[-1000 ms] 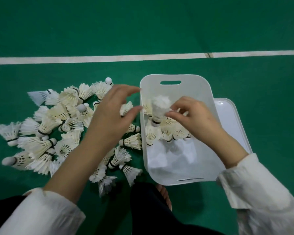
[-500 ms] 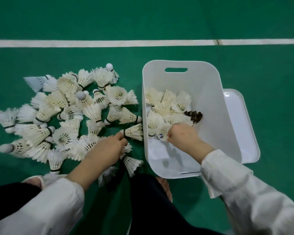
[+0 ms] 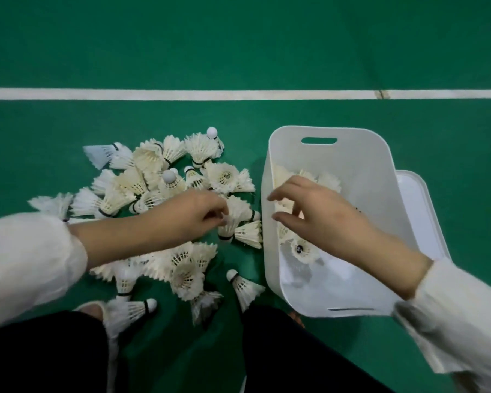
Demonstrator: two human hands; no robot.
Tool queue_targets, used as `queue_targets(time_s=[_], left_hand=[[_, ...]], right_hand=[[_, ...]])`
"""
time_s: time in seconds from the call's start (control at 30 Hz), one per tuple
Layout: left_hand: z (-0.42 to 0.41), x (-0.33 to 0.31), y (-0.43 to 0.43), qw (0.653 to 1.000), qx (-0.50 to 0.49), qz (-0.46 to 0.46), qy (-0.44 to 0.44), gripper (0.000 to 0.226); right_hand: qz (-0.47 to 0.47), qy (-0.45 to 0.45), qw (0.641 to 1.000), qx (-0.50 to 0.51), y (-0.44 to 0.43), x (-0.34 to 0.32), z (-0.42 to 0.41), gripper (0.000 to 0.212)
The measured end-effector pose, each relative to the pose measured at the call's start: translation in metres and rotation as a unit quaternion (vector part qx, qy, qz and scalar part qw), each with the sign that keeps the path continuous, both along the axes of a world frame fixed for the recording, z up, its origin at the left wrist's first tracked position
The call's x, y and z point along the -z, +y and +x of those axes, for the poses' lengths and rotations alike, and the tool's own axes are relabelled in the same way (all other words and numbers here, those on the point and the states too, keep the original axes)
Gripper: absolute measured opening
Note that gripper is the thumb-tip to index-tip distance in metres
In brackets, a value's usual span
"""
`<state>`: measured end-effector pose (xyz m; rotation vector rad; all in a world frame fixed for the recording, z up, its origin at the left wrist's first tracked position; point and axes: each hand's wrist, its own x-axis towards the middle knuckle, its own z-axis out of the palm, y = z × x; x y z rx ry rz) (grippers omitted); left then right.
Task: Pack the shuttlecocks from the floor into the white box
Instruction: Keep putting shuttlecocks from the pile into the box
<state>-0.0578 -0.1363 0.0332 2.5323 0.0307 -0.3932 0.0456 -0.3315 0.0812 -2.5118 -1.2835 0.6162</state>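
1. Shuttlecocks (image 3: pixel 153 177) lie heaped on the floor (image 3: pixel 238 52) around the left grip (image 3: pixel 199 214), which pinches one shuttlecock (image 3: pixel 238 208).
2. Right grip (image 3: pixel 309 211) hovers loose-fingered and empty over the white box (image 3: pixel 366 165); packed shuttlecocks (image 3: pixel 304 251) lie beneath it.

White court line (image 3: pixel 182 95) across far side, white lid (image 3: pixel 417 205) at rt, black trousers (image 3: pixel 295 358) at btm.

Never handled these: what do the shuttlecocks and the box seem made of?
Shuttlecocks: probably feather skirts, matte off-white with visible ribs, on rounded white caps, likely cork or foam. Box: seemingly moulded plastic, smooth, faintly glossy, with rounded corners and a cut-out handle.
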Motion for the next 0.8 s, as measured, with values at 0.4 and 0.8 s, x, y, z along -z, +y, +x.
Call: queue_targets(time_s=[0.4,0.8], left_hand=[[-0.044,-0.027,0.134,0.977,-0.166,-0.11,-0.079,0.021],[-0.132,0.124,0.137,0.998,-0.025,-0.051,-0.003,0.029]], right_hand=[[0.042,0.011,0.999,-0.022,0.169,0.029,-0.034,0.012],[0.006,0.078,0.995,0.057,0.171,0.147,-0.085,0.016]])
